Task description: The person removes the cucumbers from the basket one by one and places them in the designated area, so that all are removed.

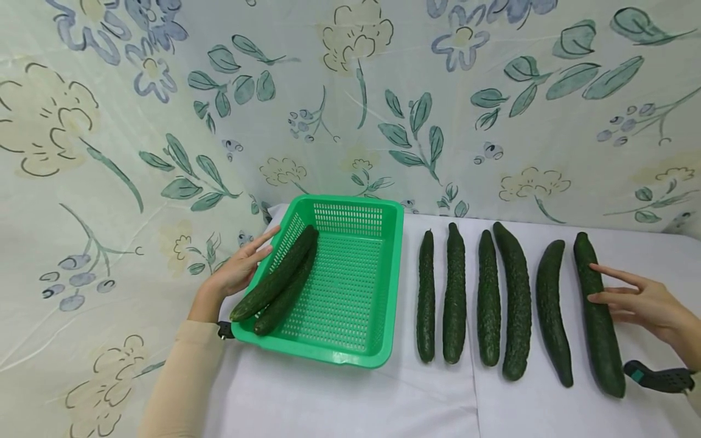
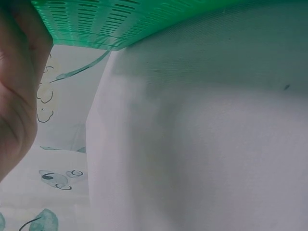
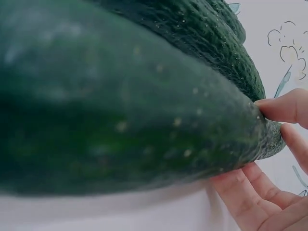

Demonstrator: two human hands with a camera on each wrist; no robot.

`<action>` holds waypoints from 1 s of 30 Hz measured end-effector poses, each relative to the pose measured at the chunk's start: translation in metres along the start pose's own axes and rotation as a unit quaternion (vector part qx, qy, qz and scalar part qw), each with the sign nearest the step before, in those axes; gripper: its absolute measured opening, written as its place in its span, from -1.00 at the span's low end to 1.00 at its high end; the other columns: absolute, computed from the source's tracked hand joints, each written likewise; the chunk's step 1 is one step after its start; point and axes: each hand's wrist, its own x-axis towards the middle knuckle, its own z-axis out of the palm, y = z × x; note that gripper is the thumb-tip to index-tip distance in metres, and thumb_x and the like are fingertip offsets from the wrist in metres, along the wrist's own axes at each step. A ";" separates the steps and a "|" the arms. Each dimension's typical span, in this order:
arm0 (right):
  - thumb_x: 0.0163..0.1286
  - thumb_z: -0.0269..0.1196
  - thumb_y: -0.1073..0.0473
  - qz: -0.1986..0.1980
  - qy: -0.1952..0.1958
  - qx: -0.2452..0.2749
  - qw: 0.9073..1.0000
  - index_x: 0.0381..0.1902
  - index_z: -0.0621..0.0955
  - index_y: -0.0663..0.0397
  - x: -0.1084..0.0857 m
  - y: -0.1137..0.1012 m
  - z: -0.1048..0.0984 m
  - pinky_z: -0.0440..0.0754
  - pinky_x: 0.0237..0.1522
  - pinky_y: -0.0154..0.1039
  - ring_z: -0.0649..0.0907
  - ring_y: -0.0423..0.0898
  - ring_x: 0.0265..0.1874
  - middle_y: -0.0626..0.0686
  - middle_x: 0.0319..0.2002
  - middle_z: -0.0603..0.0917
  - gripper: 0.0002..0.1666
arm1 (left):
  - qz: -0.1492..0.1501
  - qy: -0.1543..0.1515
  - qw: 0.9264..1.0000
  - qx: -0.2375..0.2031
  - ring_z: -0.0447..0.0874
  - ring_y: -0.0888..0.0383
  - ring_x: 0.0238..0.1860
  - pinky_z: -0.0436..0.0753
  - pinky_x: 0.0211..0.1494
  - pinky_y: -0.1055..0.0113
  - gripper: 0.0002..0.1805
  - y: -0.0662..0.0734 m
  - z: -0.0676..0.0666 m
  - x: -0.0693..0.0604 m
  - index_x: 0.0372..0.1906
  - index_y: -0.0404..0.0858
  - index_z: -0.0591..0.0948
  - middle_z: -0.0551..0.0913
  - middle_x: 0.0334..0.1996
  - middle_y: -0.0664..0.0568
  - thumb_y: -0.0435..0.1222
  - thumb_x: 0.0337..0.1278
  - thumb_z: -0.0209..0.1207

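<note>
My left hand (image 1: 238, 272) rests against the left side of a green plastic basket (image 1: 398, 274), its fingers extended along the rim. Inside the basket, two dark green cucumbers (image 1: 274, 286) lie side by side, leaning toward the left wall. From the right, my right hand (image 1: 646, 304) reaches to the rightmost cucumber (image 1: 599, 328) on the table and touches its upper half with fairly straight fingers. In the right wrist view, fingertips (image 3: 276, 107) meet that cucumber's narrow end from above and the side.
Several more cucumbers (image 1: 488, 298) lie in a row between the basket and the rightmost one, roughly parallel. A white cloth (image 1: 427, 401) covers the table. Behind and to the left hangs a floral curtain (image 1: 339, 146).
</note>
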 end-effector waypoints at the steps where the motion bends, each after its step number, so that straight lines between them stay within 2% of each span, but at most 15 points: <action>1: 0.40 0.35 0.13 0.001 0.001 -0.002 1.000 0.40 0.22 -0.84 0.000 -0.001 0.001 0.67 -0.33 -0.24 0.58 -0.42 -0.34 0.30 -0.12 0.66 -0.13 | -0.001 0.000 1.000 -0.002 0.19 0.30 -0.86 0.40 -0.65 0.44 -0.41 0.000 0.000 0.000 0.62 0.06 0.01 0.28 -0.83 0.22 -0.17 0.65 -0.20; 3: 0.39 0.36 0.12 0.003 0.004 -0.007 1.000 0.44 0.18 -0.79 -0.001 -0.002 0.003 0.67 -0.32 -0.24 0.58 -0.41 -0.32 0.70 0.07 0.42 -0.09 | -0.002 -0.005 1.000 -0.011 0.23 0.30 -0.85 0.42 -0.63 0.43 -0.41 0.000 0.000 0.000 0.63 0.06 0.00 0.35 -0.80 0.20 -0.18 0.65 -0.21; 4: 0.39 0.36 0.11 0.005 0.004 -0.010 1.000 0.46 0.16 -0.76 -0.001 -0.003 0.004 0.67 -0.32 -0.25 0.57 -0.41 -0.32 0.79 0.17 0.25 -0.07 | -0.002 -0.009 1.000 -0.016 0.25 0.30 -0.84 0.44 -0.62 0.43 -0.41 -0.001 0.000 0.000 0.63 0.06 -0.01 0.38 -0.78 0.19 -0.18 0.65 -0.21; 5: 0.39 0.36 0.10 0.007 0.005 -0.014 1.000 0.48 0.13 -0.74 -0.001 -0.003 0.004 0.68 -0.31 -0.24 0.57 -0.39 -0.30 0.81 0.25 0.10 -0.06 | -0.002 -0.012 1.000 -0.019 0.27 0.30 -0.84 0.45 -0.61 0.42 -0.41 -0.001 0.001 0.000 0.63 0.06 -0.01 0.40 -0.77 0.18 -0.18 0.65 -0.22; 7: 0.39 0.36 0.08 0.011 0.005 -0.021 1.000 0.52 0.09 -0.67 -0.001 -0.004 0.005 0.68 -0.31 -0.25 0.58 -0.35 -0.28 0.82 0.26 0.00 -0.03 | -0.003 -0.018 1.000 -0.025 0.31 0.29 -0.82 0.49 -0.56 0.41 -0.41 -0.001 0.001 0.000 0.63 0.07 -0.02 0.48 -0.70 0.15 -0.18 0.66 -0.23; 9: 0.39 0.36 0.06 0.012 0.008 -0.029 0.999 0.54 0.07 -0.60 -0.001 -0.005 0.005 0.68 -0.31 -0.24 0.60 -0.29 -0.27 0.82 0.26 0.01 -0.02 | -0.001 -0.021 0.999 -0.029 0.32 0.29 -0.82 0.50 -0.55 0.41 -0.41 -0.001 0.001 0.001 0.63 0.06 -0.03 0.49 -0.68 0.14 -0.19 0.66 -0.24; 11: 0.39 0.36 0.04 0.013 0.010 -0.038 0.999 0.56 0.07 -0.54 -0.001 -0.005 0.006 0.68 -0.31 -0.24 0.61 -0.26 -0.26 0.83 0.25 0.03 -0.02 | -0.002 -0.021 0.999 -0.033 0.37 0.28 -0.79 0.53 -0.52 0.41 -0.41 -0.001 0.001 0.001 0.63 0.06 -0.02 0.59 -0.58 0.11 -0.19 0.66 -0.24; 16: 0.37 0.37 -0.02 0.009 0.023 -0.053 0.998 0.58 0.10 -0.41 0.000 -0.003 0.009 0.67 -0.35 -0.24 0.61 -0.29 -0.32 0.78 0.23 0.12 -0.02 | -0.003 -0.025 0.999 -0.046 0.45 0.26 -0.75 0.55 -0.52 0.40 -0.41 0.000 0.001 0.001 0.63 0.06 -0.04 0.70 -0.36 0.06 -0.21 0.66 -0.26; 20: 0.35 0.38 -0.06 0.009 0.037 -0.072 0.997 0.60 0.10 -0.20 0.002 -0.003 0.013 0.68 -0.37 -0.23 0.66 -0.15 -0.34 0.74 0.19 0.19 0.02 | -0.006 -0.026 0.999 -0.048 0.44 0.26 -0.76 0.55 -0.53 0.40 -0.41 0.001 0.002 0.001 0.63 0.07 -0.05 0.68 -0.43 0.07 -0.19 0.66 -0.26; 23: 0.35 0.38 -0.07 0.010 0.044 -0.077 0.996 0.60 0.09 -0.06 0.003 -0.003 0.014 0.68 -0.38 -0.23 0.68 -0.05 -0.33 0.73 0.17 0.20 0.04 | -0.005 -0.025 0.998 -0.050 0.47 0.26 -0.74 0.57 -0.50 0.40 -0.41 0.000 0.002 0.000 0.63 0.07 -0.04 0.70 -0.38 0.07 -0.18 0.66 -0.25; 24: 0.35 0.38 -0.07 0.012 0.045 -0.076 0.996 0.60 0.08 -0.08 0.003 -0.003 0.014 0.68 -0.38 -0.23 0.68 -0.05 -0.33 0.73 0.17 0.20 0.04 | -0.005 -0.025 0.998 -0.051 0.50 0.26 -0.71 0.58 -0.48 0.40 -0.41 0.000 0.002 0.000 0.63 0.07 -0.04 0.72 -0.30 0.06 -0.18 0.66 -0.25; 27: 0.36 0.38 -0.06 0.010 0.045 -0.068 0.997 0.60 0.10 -0.16 0.003 -0.003 0.015 0.69 -0.38 -0.24 0.67 -0.13 -0.35 0.73 0.17 0.20 0.02 | -0.003 -0.026 0.998 -0.052 0.51 0.26 -0.70 0.58 -0.48 0.40 -0.41 -0.001 0.001 0.000 0.63 0.06 -0.04 0.72 -0.29 0.06 -0.19 0.66 -0.26; 30: 0.35 0.38 -0.05 0.007 0.047 -0.061 0.997 0.60 0.13 -0.24 0.002 -0.002 0.016 0.68 -0.38 -0.26 0.64 -0.21 -0.36 0.73 0.18 0.19 -0.01 | -0.005 -0.026 0.999 -0.046 0.44 0.28 -0.75 0.54 -0.54 0.41 -0.41 -0.001 0.001 0.001 0.63 0.07 -0.04 0.66 -0.45 0.07 -0.18 0.66 -0.25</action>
